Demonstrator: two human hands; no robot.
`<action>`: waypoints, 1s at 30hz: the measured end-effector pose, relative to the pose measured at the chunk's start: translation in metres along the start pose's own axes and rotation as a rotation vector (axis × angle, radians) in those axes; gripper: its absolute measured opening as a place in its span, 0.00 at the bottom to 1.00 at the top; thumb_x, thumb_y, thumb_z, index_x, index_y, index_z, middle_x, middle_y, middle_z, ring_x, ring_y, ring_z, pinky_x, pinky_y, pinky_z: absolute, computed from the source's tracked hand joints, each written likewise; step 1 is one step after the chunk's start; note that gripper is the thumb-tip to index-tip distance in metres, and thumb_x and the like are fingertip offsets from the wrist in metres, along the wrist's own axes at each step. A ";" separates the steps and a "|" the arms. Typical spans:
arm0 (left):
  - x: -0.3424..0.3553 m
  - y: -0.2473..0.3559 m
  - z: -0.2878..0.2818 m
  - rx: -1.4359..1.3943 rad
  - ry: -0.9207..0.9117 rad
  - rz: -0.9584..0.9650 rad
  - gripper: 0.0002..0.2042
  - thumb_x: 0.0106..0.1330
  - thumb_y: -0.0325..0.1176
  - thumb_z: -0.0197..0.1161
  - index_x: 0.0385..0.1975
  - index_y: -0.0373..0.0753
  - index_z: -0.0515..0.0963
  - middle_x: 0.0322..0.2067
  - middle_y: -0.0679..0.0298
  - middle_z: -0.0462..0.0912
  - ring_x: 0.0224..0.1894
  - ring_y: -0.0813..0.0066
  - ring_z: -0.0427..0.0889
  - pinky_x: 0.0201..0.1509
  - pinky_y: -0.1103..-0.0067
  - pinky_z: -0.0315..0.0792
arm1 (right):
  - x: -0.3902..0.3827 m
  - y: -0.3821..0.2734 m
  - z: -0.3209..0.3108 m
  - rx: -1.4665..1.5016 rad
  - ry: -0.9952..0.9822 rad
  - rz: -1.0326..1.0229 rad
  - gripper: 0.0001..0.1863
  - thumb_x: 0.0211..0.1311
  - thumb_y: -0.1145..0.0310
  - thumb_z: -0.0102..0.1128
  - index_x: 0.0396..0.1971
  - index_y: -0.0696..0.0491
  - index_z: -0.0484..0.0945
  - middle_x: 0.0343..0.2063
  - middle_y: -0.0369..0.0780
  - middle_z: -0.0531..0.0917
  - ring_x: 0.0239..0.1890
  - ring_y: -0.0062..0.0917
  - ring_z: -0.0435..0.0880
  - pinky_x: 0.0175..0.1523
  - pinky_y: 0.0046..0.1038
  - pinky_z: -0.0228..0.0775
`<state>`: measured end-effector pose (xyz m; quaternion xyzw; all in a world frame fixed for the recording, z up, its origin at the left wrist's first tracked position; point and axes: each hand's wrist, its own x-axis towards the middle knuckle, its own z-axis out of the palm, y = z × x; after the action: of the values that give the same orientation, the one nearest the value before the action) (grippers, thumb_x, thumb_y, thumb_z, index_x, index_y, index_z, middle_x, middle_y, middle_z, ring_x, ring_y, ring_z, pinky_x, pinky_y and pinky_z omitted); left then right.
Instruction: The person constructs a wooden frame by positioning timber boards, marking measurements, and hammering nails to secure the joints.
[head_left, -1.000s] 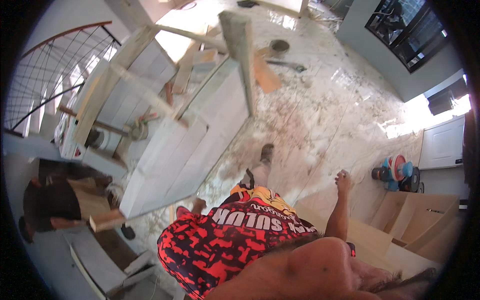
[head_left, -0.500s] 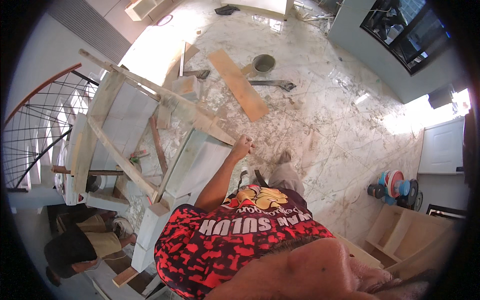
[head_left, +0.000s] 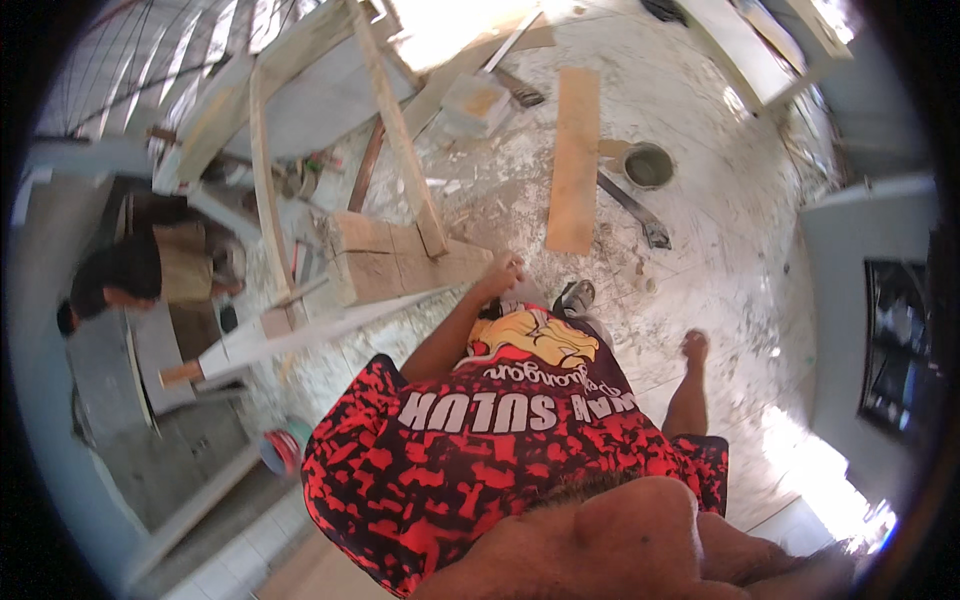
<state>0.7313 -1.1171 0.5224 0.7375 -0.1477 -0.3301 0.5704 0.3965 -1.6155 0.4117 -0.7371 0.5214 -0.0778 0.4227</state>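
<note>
My left hand (head_left: 502, 271) is in front of my body with its fingers curled. It is beside the right end of a pale, wood-topped structure (head_left: 375, 270); whether it touches that end, or has anything small inside it, I cannot make out. My right hand (head_left: 694, 345) hangs low at my right side, over the floor. Its fingers look closed, and nothing shows in them. A long timber strip (head_left: 405, 130) slants down to the structure's top. Ahead of my feet lies a flat tan board (head_left: 573, 160).
A grey bucket (head_left: 648, 165) and a dark strip (head_left: 636, 212) are on the dusty tiled floor, right of the board. A clear plastic box (head_left: 476, 104) stands farther left. At the left, another person (head_left: 130, 270) bends among boards. A dark-framed window (head_left: 893, 340) is at the right.
My view has swung leftward, so the board and bucket now appear farther right. My right hand has come into view. The end of the structure remains near my left hand.
</note>
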 end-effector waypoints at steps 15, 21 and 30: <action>0.229 0.018 -0.045 0.123 0.311 0.195 0.12 0.60 0.37 0.52 0.32 0.37 0.79 0.30 0.52 0.82 0.35 0.55 0.81 0.41 0.66 0.73 | 0.172 -0.354 0.087 -0.540 -0.124 -0.641 0.21 0.63 0.53 0.51 0.42 0.57 0.76 0.29 0.44 0.80 0.32 0.30 0.79 0.42 0.34 0.71; 0.317 0.126 -0.235 0.044 0.399 -0.054 0.11 0.57 0.38 0.55 0.29 0.37 0.79 0.33 0.55 0.82 0.34 0.56 0.81 0.41 0.66 0.73 | 0.106 -0.417 0.205 -0.618 -0.645 -0.176 0.22 0.61 0.54 0.52 0.48 0.54 0.75 0.39 0.46 0.80 0.42 0.36 0.79 0.48 0.37 0.70; 0.418 0.128 -0.370 0.329 0.756 0.446 0.11 0.55 0.35 0.58 0.34 0.37 0.78 0.35 0.60 0.80 0.37 0.61 0.78 0.38 0.70 0.73 | 0.343 -0.650 0.279 -1.059 -0.516 -0.998 0.19 0.57 0.60 0.54 0.47 0.51 0.76 0.41 0.48 0.79 0.43 0.44 0.78 0.49 0.43 0.70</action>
<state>1.3032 -1.1293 0.5579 0.8370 -0.1347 0.1204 0.5165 1.1611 -1.6866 0.5820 -0.9837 -0.0202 0.1750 0.0364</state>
